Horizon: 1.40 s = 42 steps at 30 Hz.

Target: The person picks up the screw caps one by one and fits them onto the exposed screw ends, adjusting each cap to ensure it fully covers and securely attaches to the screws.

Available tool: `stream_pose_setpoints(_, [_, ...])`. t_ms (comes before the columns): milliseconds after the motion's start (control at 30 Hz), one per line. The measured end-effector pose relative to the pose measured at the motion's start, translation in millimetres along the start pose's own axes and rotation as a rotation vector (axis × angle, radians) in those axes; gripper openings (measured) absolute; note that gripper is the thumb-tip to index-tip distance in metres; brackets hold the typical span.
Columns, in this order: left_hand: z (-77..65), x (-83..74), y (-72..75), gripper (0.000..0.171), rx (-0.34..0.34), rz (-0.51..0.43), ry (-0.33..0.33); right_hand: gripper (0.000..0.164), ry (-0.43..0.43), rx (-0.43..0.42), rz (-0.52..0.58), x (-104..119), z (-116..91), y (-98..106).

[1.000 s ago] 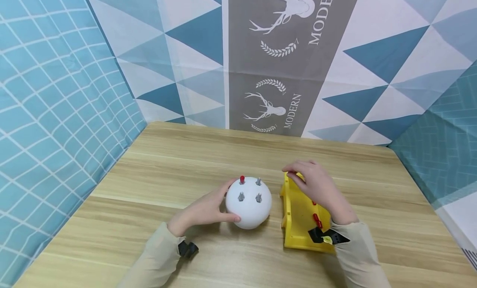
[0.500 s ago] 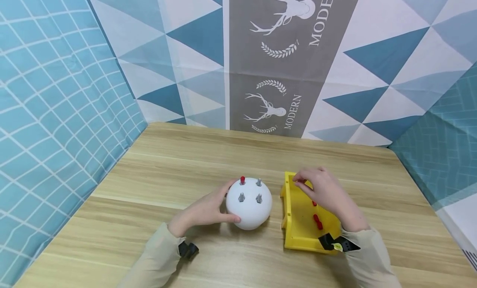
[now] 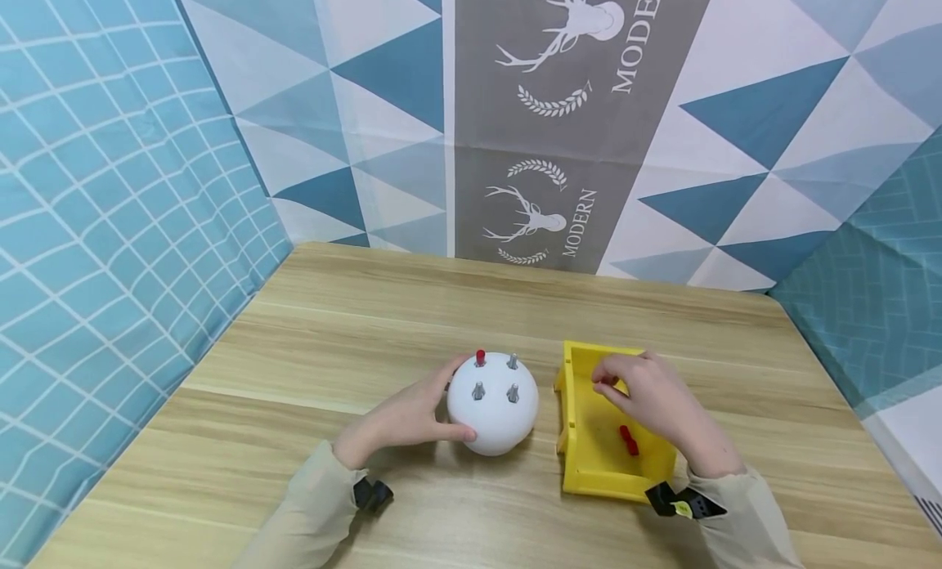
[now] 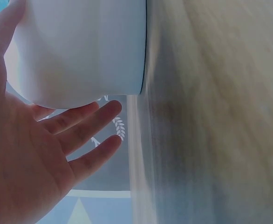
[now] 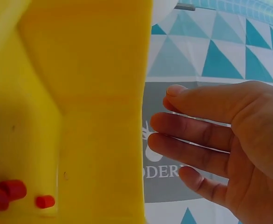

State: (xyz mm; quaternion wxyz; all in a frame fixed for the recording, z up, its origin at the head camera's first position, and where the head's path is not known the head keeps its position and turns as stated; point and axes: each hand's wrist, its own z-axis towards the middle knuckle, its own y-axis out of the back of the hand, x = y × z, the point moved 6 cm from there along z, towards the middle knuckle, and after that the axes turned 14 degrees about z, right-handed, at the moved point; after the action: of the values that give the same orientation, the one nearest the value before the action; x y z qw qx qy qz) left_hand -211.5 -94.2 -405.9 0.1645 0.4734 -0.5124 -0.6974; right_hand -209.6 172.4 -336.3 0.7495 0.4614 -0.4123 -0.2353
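Observation:
My left hand (image 3: 405,411) grips the side of a white rounded body (image 3: 489,426), thumb in front and fingers behind. Metal studs (image 3: 513,393) stand up from its top, and a red cap (image 3: 481,357) sits on the far-left one. In the left wrist view the body (image 4: 80,46) has a smooth wall and rests on the table. My right hand (image 3: 651,393) hovers over a yellow bin (image 3: 581,481), thumb and index finger close together; I see nothing held between them. Red caps (image 3: 629,441) lie inside the bin; in the right wrist view another small red cap (image 5: 45,201) shows.
The wooden table (image 3: 353,307) carries the white body and the bin side by side. Behind it hangs a patterned cloth (image 3: 390,111), with a blue checked cloth (image 3: 110,185) at the left and a teal one (image 3: 868,266) at the right.
My right hand has moved right and nearer to me, from the bin's far-left edge to over its inside. The left hand keeps its grip on the white body.

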Motion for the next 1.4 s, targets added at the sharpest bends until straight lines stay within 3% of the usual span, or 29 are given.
stream_pose_setpoints(633, [-0.7,-0.2,-0.4,0.104,0.003,-0.011,0.007,0.009,0.006,0.102,-0.078,-10,-16,-15])
stream_pose_setpoints(933, [-0.5,-1.3,0.3,0.106,0.001,-0.012,-0.006,0.011,-0.030,0.170,-0.080,-13,-23,-21])
stream_pose_setpoints(1400, [0.6,-0.7,1.0,0.105,-0.010,-0.014,-0.019,0.017,0.084,0.184,-0.221,-9,-29,-29])
